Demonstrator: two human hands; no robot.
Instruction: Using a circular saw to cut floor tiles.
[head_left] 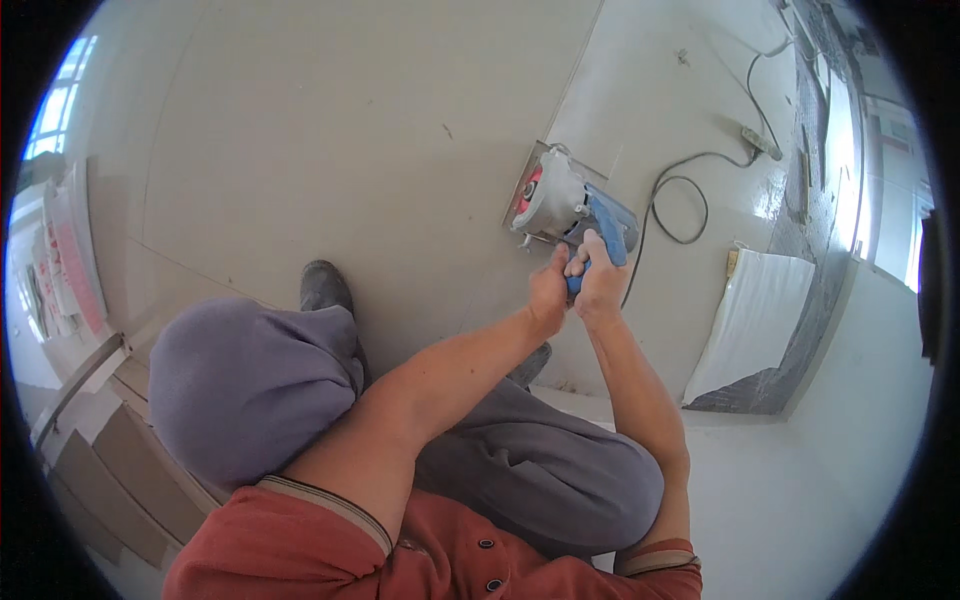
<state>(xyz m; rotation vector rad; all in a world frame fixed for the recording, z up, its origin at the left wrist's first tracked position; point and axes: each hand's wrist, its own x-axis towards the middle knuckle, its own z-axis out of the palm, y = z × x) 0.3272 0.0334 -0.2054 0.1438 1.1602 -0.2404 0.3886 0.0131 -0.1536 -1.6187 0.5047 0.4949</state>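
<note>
One power cutter [572,205], blue body with a grey blade guard and a red disc partly visible at the guard's left edge; it sits on the pale tiled floor [330,130], at the corner of one tile piece [590,150]. Two hands on it, pressed together: left hand [548,290] and right hand [600,280] both wrapped tight round the blue handle, fingers overlapping, so the handle itself is mostly covered. One black cord [680,190] loops away from the tool toward one power strip [762,142] near the far wall. One white sheet or bag [755,320] lies to the right, resting on a dark tiled strip.

One dark shoe [325,285] shows beyond the left knee; the second foot is nearly hidden behind the forearms. Stacked boards at lower left are cut off by the picture's rim. Where blade meets tile cannot be made out.
</note>
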